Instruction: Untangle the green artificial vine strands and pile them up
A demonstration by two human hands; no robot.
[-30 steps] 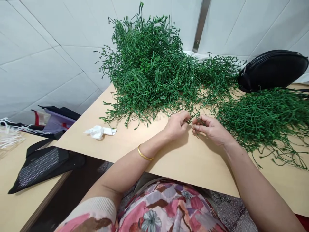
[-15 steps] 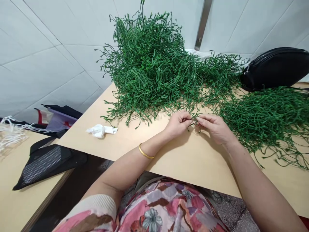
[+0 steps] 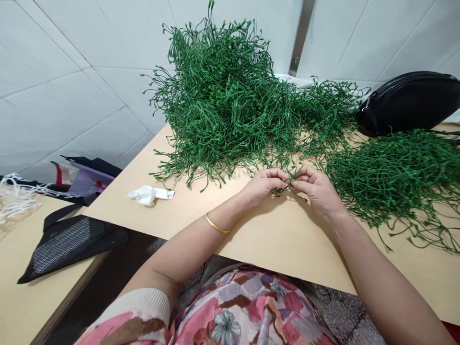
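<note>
Thin green strands (image 3: 292,181) with small tips are pinched between my two hands, just in front of the green heap. My left hand (image 3: 266,186), on the arm with a gold bangle, has thumb and fingers closed on them. From the right, my right hand (image 3: 316,190) pinches the same strands, its fingertips almost touching those of the left. A large tangled heap of green strands (image 3: 223,105) rises behind the hands. Another flatter pile of green strands (image 3: 395,177) lies to the right. How the held strands cross is too small to tell.
A crumpled white tissue (image 3: 151,194) lies on the wooden table (image 3: 273,244), left of my hands. Behind the right pile stands a black bag (image 3: 413,103). A black mesh pouch (image 3: 64,242) and white strands (image 3: 16,201) are on another surface at the left.
My right hand's fingers have curled in more, and my left hand has dipped slightly. The held strands have shifted, with ends now showing under the left fingertips and below the right ones.
</note>
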